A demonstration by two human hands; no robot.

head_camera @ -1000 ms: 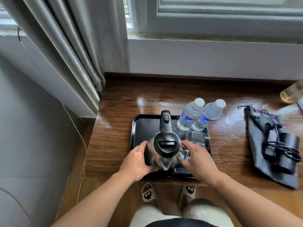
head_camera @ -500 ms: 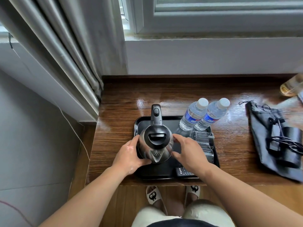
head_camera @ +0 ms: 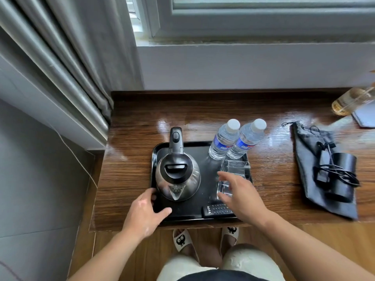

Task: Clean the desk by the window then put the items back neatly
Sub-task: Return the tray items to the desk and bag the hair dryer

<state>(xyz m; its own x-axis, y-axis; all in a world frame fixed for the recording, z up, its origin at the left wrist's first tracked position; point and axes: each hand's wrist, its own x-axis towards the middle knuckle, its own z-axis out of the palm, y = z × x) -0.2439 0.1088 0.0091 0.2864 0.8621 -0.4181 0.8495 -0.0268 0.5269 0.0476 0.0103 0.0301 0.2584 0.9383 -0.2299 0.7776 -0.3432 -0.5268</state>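
Observation:
A black tray (head_camera: 203,153) lies on the wooden desk (head_camera: 132,175) by the window. On its left stands a steel kettle (head_camera: 177,175) with a black lid and handle. Two water bottles (head_camera: 223,140) stand at the tray's far right corner. In front of them are two clear glasses (head_camera: 235,169), and a black remote (head_camera: 217,210) lies at the front. My left hand (head_camera: 145,212) rests on the tray's front left corner, thumb on the tray, apart from the kettle. My right hand (head_camera: 241,193) hovers over the nearer glass with fingers spread, holding nothing.
A grey drawstring pouch (head_camera: 304,155) with a black device and coiled cord (head_camera: 336,175) on it lies at the desk's right. An amber bottle (head_camera: 349,102) stands at the far right. A curtain (head_camera: 81,67) hangs at the left, and the wall below the window backs the desk.
Both hands have let go of the kettle, which now stands on the tray's left. My right hand moved right over the glasses. My left hand drew back to the tray's corner.

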